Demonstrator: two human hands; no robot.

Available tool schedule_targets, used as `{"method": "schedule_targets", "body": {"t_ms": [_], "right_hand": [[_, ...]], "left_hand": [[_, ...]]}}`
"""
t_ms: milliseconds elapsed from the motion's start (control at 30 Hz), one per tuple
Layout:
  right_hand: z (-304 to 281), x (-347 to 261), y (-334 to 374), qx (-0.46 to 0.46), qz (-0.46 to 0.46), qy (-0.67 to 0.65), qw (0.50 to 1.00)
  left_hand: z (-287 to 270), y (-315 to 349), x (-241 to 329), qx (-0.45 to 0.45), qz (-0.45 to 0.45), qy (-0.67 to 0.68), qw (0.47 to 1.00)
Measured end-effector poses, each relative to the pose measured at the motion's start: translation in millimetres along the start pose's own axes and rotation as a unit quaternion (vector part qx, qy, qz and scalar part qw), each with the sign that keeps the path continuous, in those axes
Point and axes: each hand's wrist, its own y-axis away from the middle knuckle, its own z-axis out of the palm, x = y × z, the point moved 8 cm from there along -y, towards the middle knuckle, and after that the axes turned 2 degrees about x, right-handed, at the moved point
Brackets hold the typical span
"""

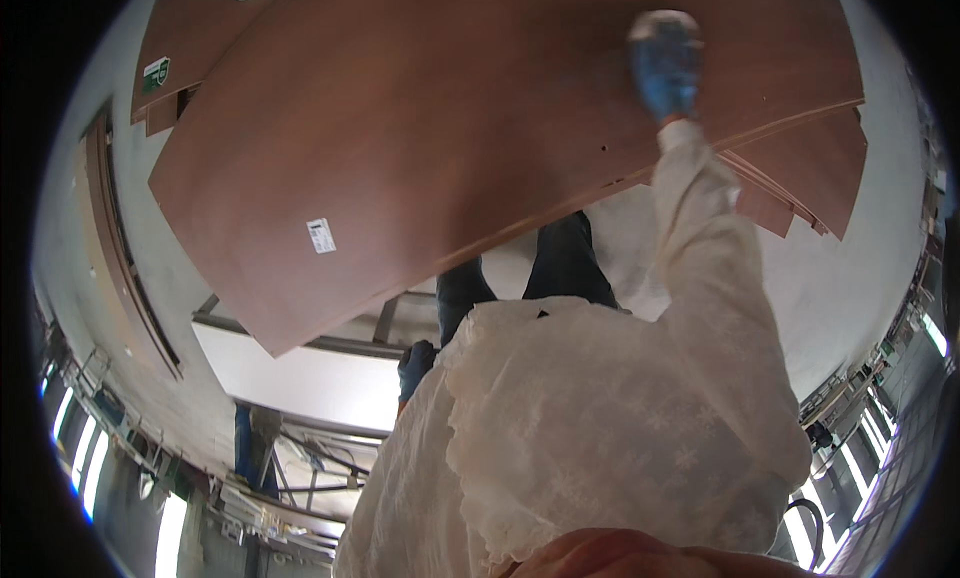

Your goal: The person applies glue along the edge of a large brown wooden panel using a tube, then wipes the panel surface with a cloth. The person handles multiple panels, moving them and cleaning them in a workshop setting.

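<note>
A large reddish-brown board (420,128) spans the upper part of the view, with a small white label (321,236) on its surface. My right hand (664,73), in a blue glove, reaches out over the board's right side. Its fingers are closed over a whitish pad or wad of cloth (668,19), which lies against the board; motion smears both. Down at my side is my left hand (415,366) in a dark glove, beside the edge of a white panel (300,373). My sleeve partly covers that hand, and its fingers are unclear.
More brown boards (800,168) lie beneath the large one at the right. Another board with a green-and-white label (156,74) is at the upper left. Long strips (115,248) rest on the floor at the left. A metal frame (315,468) stands at the lower left.
</note>
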Motion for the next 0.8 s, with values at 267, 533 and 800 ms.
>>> {"method": "schedule_targets", "body": {"t_ms": [267,533,800], "right_hand": [[-16,-116,96,-0.023,-0.186,-0.218,0.958],[-44,-160,171,-0.055,-0.266,-0.400,0.875],[-62,240,27,0.027,-0.009,0.019,0.999]], "left_hand": [[166,45,35,-0.012,0.007,-0.124,0.992],[210,72,29,0.057,0.009,-0.011,0.998],[245,55,67,0.018,0.112,-0.146,0.983]]}}
